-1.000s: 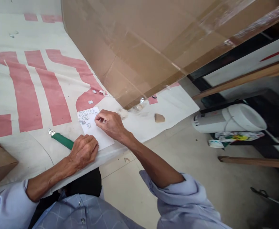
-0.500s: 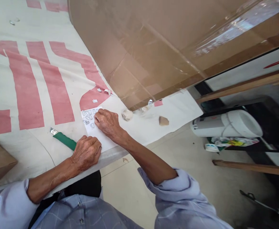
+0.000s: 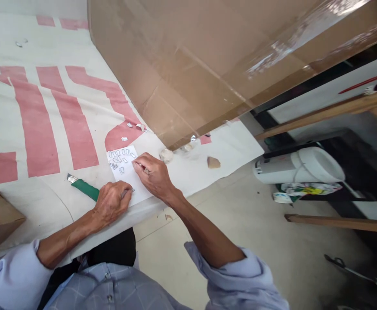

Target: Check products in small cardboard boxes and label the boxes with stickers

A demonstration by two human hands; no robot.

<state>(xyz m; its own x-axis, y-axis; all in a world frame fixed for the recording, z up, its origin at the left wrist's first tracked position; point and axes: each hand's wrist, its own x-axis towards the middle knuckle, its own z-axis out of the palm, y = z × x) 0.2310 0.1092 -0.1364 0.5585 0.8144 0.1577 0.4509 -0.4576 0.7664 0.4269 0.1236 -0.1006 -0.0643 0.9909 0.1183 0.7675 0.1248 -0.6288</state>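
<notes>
Across the desk spreads a white cloth with broad pink stripes, and the large cardboard box stands at its far right, tape running over its side. A smaller cardboard box sits at the near left edge; a white bucket is off to the right, apart from the desk. The right hand is over the sheet of paper, thumb and fingertips pinched together at its right side; whether they grip anything cannot be told. The left hand rests by the paper's near left edge, fingers curled in, a small grey thing showing near the thumb. The paper lies at the near edge of the desk. A green cutter points away to the left, its handle end hidden at the left hand. Beyond the right hand are a brown scrap and a pale crumpled lump. Small dark-edged rectangles cluster on the paper's far left part, and a loose chip lies just past it.
</notes>
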